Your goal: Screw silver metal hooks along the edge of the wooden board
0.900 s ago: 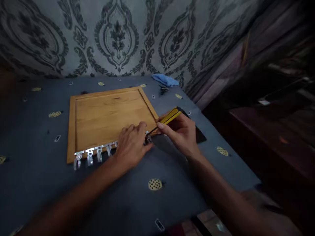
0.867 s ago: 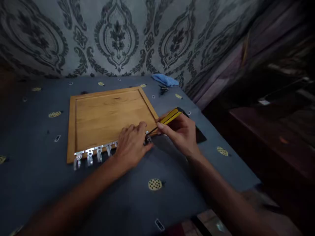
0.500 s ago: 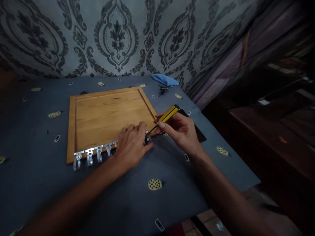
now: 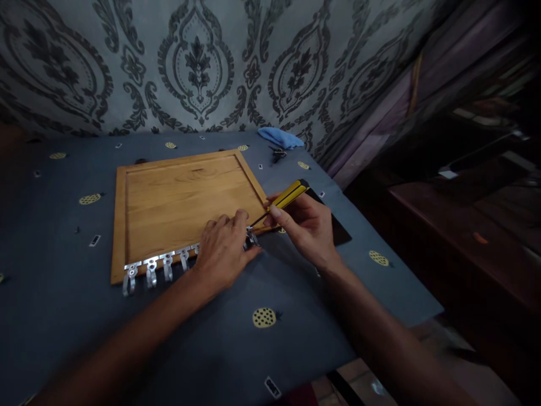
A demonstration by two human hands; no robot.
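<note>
Hardly a shift: right hand [image 4: 310, 225] stays closed round the screwdriver [image 4: 289, 195], tip still at the hooks [image 4: 168, 261]; left hand [image 4: 220, 248] partly covers them, its hold hidden. Work seems unfinished!

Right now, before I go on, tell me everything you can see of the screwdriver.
The screwdriver has a yellow handle with black stripes and a black butt, plastic by its look, and a thin dark shaft. It slants, butt to the upper right, pinched by the thumb and fingers of the right hand. The shaft points down-left to the metal hook rail; the tip's seating is too small to tell.
</note>
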